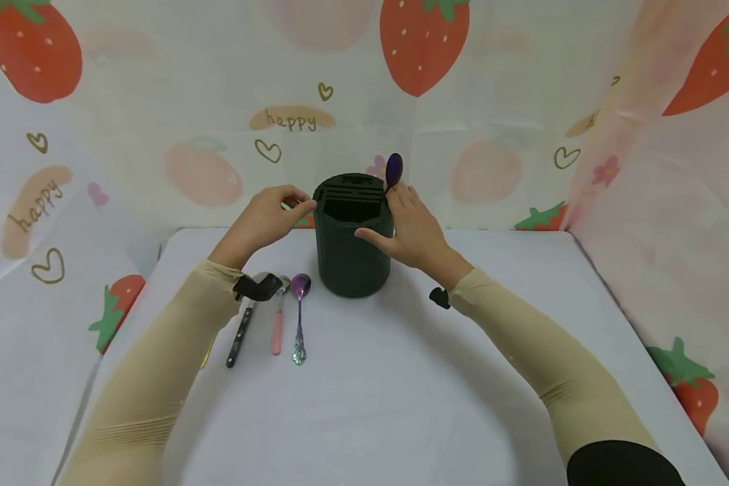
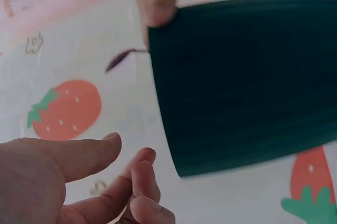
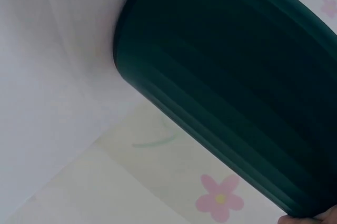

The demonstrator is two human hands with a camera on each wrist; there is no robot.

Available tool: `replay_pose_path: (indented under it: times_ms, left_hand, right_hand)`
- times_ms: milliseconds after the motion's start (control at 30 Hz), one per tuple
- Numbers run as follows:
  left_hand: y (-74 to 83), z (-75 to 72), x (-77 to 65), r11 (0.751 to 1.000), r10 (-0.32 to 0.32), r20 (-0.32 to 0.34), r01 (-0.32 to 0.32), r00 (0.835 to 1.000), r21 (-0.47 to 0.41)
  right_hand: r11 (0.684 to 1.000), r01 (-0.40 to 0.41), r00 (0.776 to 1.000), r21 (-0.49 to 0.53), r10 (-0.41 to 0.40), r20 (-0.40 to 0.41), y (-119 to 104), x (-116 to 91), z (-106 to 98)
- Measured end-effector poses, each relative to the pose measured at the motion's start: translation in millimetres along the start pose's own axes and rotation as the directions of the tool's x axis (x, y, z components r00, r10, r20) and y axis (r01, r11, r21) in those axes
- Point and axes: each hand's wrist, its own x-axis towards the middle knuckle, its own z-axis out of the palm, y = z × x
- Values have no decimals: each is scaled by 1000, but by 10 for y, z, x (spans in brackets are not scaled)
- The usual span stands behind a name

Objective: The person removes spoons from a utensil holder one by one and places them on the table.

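A dark green cylindrical utensil holder with a slotted top stands upright towards the back of the table. At its back right, a purple spoon sticks up, bowl uppermost. My right hand rests on the holder's right side, fingers extended beside the spoon and thumb across the front near the rim. My left hand is at the left of the rim, with its fingertips close to it. In the left wrist view, the thumb and loosely bent fingers hold nothing and a gap separates them from the holder.
Left of the holder lie a purple spoon with a patterned handle, a pink-handled utensil and a black-handled utensil. A yellow handle shows beside the left sleeve. A strawberry-printed cloth surrounds the white table.
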Motion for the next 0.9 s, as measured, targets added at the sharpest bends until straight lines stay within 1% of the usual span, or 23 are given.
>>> replay_pose_path:
  times_ms: [133,200,300,467,533,700,800,900]
  left_hand:
    - [187,73,142,997,63,-13,-64,998,-32]
    - [258,126,210,995,83,-16,-83,996,-49]
    - [335,223,307,994,94,-9,-94,996,-60]
    - [408,363,441,993,97,-2,-97,995,-68]
    - [433,394,488,991,104,-13,-105,994,-83]
    - [527,442,598,982,135,-72,-143,988,-124]
    - [597,481,654,978,151,-102,-164,983,-132]
    - [667,527,686,977,153,-114,-167,982,-132]
  right_hand:
    - [1000,5,1000,9,-5,-21,14,-8,-9]
    - [1000,-1,1000,13,1,-21,18,-15,-11]
    - [1000,-12,1000,6,12,-10,29,-28,1]
    - [1000,-18,1000,-7,18,0,41,-46,31]
    - [1000,-15,1000,-4,15,-3,41,-46,37]
    - [1000,-5,1000,12,5,-14,31,-29,47]
    - [1000,0,1000,14,0,-16,22,-17,50]
    - [1000,6,1000,8,-6,-17,15,-7,51]
